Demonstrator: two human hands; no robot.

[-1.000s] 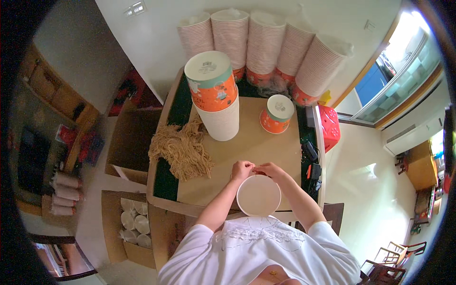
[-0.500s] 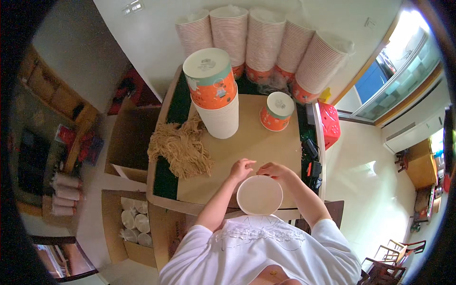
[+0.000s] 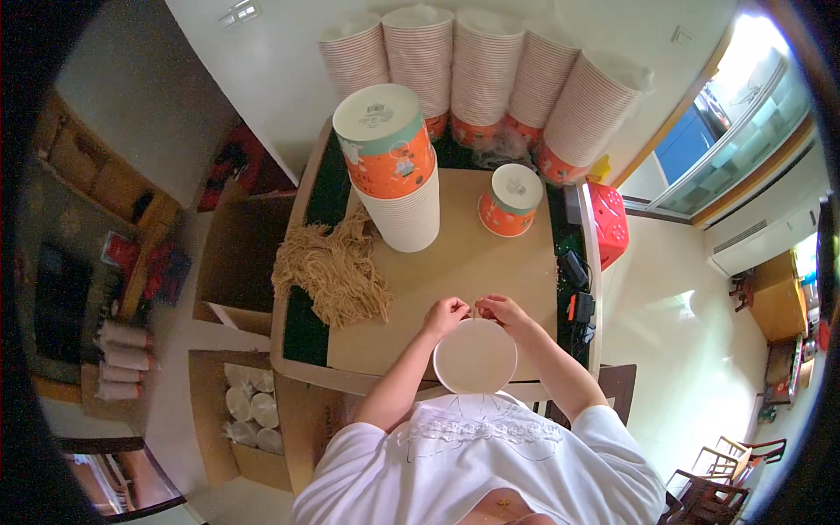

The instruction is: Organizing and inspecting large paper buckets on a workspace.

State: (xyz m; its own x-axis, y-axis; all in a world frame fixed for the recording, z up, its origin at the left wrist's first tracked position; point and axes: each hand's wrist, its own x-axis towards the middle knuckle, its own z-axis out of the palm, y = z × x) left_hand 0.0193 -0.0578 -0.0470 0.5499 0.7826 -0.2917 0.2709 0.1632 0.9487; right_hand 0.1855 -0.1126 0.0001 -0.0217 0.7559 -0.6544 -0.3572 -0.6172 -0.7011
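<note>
A white paper bucket is close against my body at the table's near edge, its round opening toward me. At its far rim my left hand and my right hand come close together, both with fingers pinched. A thin tan cord shows as a small bit between the fingertips, at my right hand. What the left fingertips pinch is too small to make out. Left of the hands lies a loose heap of tan cords on the cardboard sheet.
Ahead stands a tall stack of upturned buckets, with a small orange cup to its right. Several wrapped stacks of cups line the wall. Black adapters lie at the right edge; an open carton stands at lower left.
My left fingers have closed from a looser pose, and the two hands have drawn nearer each other at the bucket's rim. The bucket has shifted slightly up and left.
</note>
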